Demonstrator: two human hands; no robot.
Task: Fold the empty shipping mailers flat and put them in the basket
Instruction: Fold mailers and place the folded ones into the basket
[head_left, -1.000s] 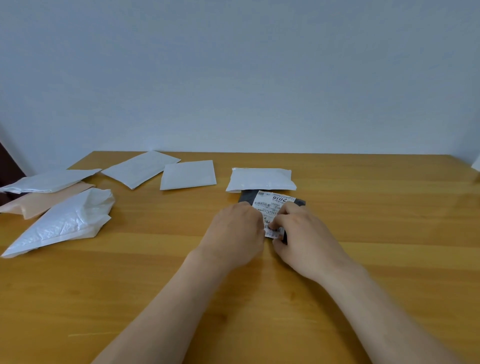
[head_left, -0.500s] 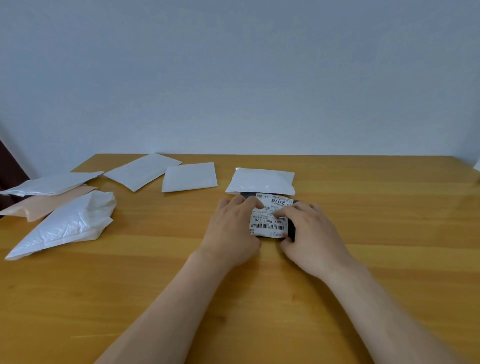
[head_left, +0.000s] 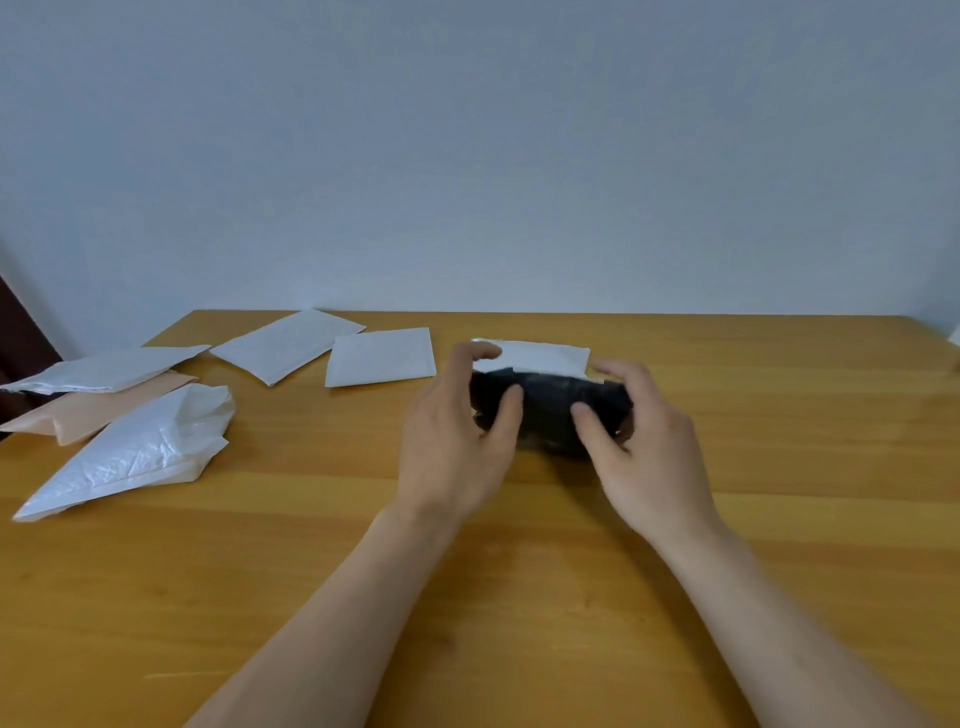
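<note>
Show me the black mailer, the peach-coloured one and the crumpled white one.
black mailer (head_left: 548, 410), head view, its dark middle.
peach mailer (head_left: 83, 413), head view, its bare flat face.
crumpled white mailer (head_left: 137, 452), head view, its wrinkled middle.

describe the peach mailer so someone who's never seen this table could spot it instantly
Start at the wooden table and go to its left edge, where three mailers lie bunched together. The peach mailer lies between the flat white mailer behind it and the crumpled white mailer in front. Both neighbours are white; it alone is peach.
</note>
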